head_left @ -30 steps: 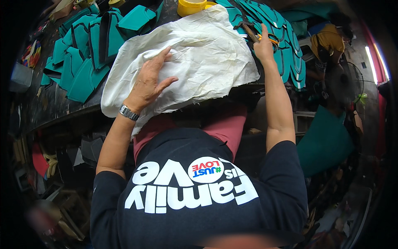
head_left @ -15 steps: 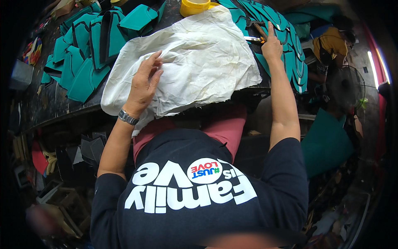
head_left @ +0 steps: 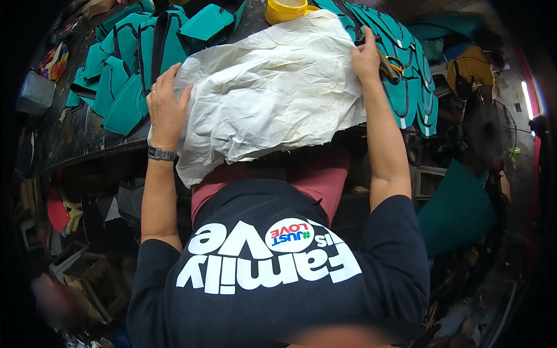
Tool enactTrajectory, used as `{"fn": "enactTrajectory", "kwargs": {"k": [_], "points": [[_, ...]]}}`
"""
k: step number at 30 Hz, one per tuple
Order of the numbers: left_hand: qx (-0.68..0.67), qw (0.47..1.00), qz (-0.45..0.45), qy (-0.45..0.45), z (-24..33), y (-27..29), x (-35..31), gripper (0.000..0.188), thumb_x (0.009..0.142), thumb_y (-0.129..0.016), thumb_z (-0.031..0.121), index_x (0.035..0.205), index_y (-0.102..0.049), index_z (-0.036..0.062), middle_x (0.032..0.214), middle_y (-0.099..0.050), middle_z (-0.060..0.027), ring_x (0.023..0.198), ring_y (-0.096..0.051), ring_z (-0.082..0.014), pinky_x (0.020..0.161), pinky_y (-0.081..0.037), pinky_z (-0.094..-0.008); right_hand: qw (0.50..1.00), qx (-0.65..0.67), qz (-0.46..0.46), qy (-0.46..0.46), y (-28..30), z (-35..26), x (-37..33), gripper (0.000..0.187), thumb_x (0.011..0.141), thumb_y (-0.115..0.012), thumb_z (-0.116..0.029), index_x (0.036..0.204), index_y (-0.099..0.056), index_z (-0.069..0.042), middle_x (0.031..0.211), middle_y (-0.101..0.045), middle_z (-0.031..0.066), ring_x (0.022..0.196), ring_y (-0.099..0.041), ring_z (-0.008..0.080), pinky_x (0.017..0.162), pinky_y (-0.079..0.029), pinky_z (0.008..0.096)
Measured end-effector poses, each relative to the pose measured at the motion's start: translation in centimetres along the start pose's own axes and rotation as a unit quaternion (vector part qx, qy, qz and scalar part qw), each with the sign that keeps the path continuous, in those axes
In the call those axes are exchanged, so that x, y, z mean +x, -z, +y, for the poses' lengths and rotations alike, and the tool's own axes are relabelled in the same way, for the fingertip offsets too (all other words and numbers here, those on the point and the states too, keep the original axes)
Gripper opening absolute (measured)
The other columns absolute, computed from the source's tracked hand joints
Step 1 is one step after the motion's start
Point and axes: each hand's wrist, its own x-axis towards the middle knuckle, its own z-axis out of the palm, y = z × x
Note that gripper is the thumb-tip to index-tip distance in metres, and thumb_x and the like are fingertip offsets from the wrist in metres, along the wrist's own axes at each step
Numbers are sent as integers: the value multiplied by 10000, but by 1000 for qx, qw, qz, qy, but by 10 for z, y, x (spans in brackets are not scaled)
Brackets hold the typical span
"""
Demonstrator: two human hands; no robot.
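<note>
A wrinkled white cloth [head_left: 267, 93] with frayed edges lies over the dark worktable, its lower left corner hanging over the front edge. At its left side rests my left hand [head_left: 167, 110], thumb spread from the fingers, with a watch on the wrist. My right hand [head_left: 366, 61] touches the cloth's upper right edge, index finger stretched out and thumb apart. Just right of that hand lies a hammer [head_left: 387, 65] with a wooden handle, its head partly hidden behind the fingers. Beside the handle shows an orange loop [head_left: 396, 60], perhaps a scissor handle.
Green dark-edged pieces [head_left: 119, 93] are heaped at the left, and rounded green pieces [head_left: 406, 87] overlap at the right. A yellow tub [head_left: 286, 10] stands behind the cloth. A fan [head_left: 490, 124] and a green sheet [head_left: 458, 211] are off the table's right side.
My left hand has moved left from above the cloth onto its left side. The cloth's left edge has shifted inward. My right hand has come from the hammer to the cloth's edge.
</note>
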Motion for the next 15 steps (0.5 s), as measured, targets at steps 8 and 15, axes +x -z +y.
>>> {"fn": "enactTrajectory", "kwargs": {"k": [8, 15], "points": [[-257, 960, -68, 92, 17, -9, 34, 278, 946, -689, 261, 1045, -720, 3, 862, -722, -116, 736, -628, -136, 712, -494, -295, 983, 179, 26, -2, 101, 39, -17, 739, 828, -652, 33, 1507, -406, -124, 818, -628, 30, 699, -563, 94, 665, -490, 266], [-299, 944, -137, 5, 110, -60, 81, 265, 947, -682, 259, 1052, -724, 19, 858, -722, -104, 738, -630, -138, 708, -491, -276, 969, 203, 49, -130, 199, 128, -5, 817, 782, -700, 49, 1520, -404, -138, 837, -644, 33, 727, -583, 95, 692, -499, 259]]}}
